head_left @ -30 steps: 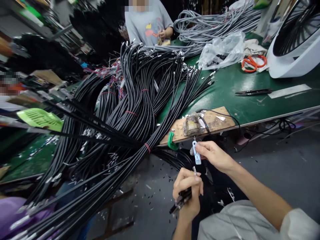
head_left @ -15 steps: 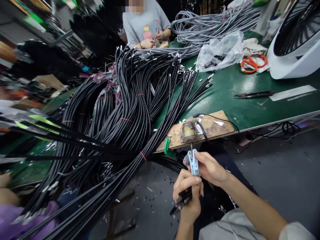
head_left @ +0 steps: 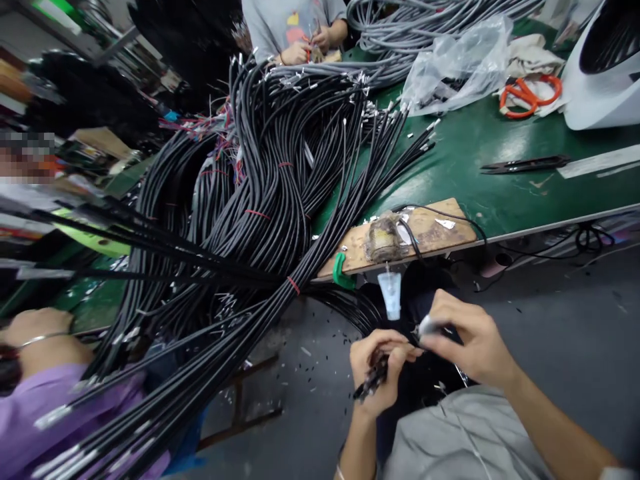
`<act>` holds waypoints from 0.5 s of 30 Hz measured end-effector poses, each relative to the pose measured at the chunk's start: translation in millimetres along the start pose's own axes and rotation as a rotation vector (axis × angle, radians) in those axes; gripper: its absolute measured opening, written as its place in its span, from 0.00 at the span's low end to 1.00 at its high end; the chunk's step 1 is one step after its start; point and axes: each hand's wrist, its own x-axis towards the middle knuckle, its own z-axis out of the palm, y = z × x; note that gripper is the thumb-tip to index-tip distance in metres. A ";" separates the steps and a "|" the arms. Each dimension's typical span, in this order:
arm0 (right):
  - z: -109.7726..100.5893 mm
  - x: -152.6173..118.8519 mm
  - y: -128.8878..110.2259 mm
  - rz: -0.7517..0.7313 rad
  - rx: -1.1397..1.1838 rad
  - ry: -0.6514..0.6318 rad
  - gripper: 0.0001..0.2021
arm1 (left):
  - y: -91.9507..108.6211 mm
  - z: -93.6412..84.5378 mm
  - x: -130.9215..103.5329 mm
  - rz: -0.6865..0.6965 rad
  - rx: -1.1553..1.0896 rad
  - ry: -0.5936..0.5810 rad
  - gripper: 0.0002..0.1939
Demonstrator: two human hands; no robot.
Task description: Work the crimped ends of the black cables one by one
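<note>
Wearer's 2 bare hands [head_left: 377, 373] are showing, plus 1 lt-blue plastic clip [head_left: 390, 295], 1 grn C-shaped clamp [head_left: 342, 273], 1 pr blk snips [head_left: 525, 165] & 1 wht plastic fan [head_left: 583, 97].

A green-topped table [head_left: 500, 143] stands above a grey floor [head_left: 565, 320] scattered with small scraps [head_left: 306, 351]

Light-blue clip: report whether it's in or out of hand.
Out: the light-blue clip juts beyond the wooden board, visibly apart from the left hand and right hand.

Left hand [head_left: 362, 359] clutching black cables [head_left: 373, 380], right hand [head_left: 473, 340] alongside, blue clip [head_left: 391, 297] beyond
</note>
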 end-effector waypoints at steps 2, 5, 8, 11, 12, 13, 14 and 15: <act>4.1 -1.6 -16.0 -0.165 -0.196 -0.177 0.04 | 0.4 -3.6 1.4 -0.028 0.117 -0.068 0.04; 14.0 -1.1 -27.0 -0.255 -0.332 -0.267 0.02 | 2.5 -6.4 1.8 0.002 0.275 -0.119 0.06; 22.2 -2.2 -23.1 -0.315 -0.329 -0.313 0.03 | 6.0 -7.7 1.2 0.016 0.301 -0.181 0.06; 23.8 -6.2 -14.7 -0.373 -0.242 -0.265 0.05 | 9.6 -9.1 1.1 -0.006 0.298 -0.258 0.07; 22.1 -7.6 -13.0 -0.355 -0.182 -0.197 0.06 | 10.9 -9.5 1.0 -0.037 0.292 -0.281 0.07; 19.3 -8.7 -12.4 -0.316 -0.117 -0.108 0.06 | 12.1 -9.9 0.9 -0.084 0.281 -0.305 0.07; 15.7 -9.3 -12.9 -0.265 -0.062 -0.017 0.05 | 13.2 -10.1 0.6 -0.139 0.265 -0.326 0.08; 11.8 -9.5 -14.4 -0.219 -0.026 0.057 0.05 | 14.1 -10.3 0.3 -0.193 0.247 -0.343 0.09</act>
